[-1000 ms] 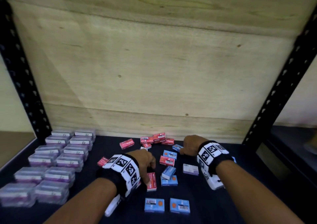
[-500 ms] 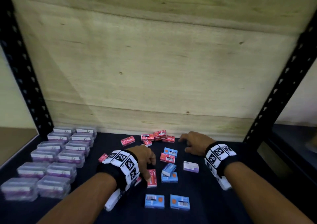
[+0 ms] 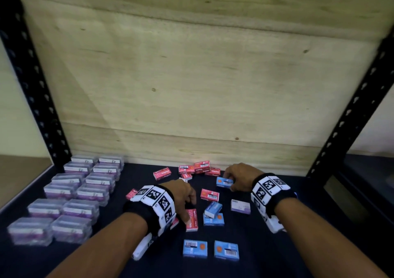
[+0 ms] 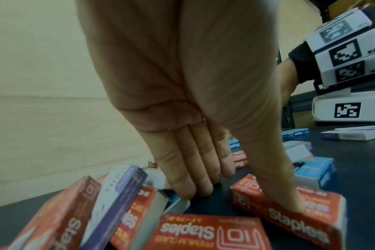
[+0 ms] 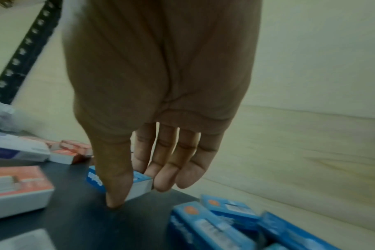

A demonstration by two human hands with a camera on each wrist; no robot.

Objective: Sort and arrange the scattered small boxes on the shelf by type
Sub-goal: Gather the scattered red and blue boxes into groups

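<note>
since half a second ago the right hand [image 3: 239, 176] has come down onto a blue box [image 3: 224, 181] at the far right of the scatter, pinching it between thumb [image 5: 116, 177] and fingers. the left hand [image 3: 181, 194] stays put, fingers straight and together, thumb [image 4: 276, 186] pressed on a red staples box [image 3: 191, 220]. its fingertips are hidden in the head view, and most labels blur. red, blue and pale purple boxes lie mixed mid-shelf [image 3: 298, 245]; clear cases [image 3: 70, 192] stand in rows at left.
</note>
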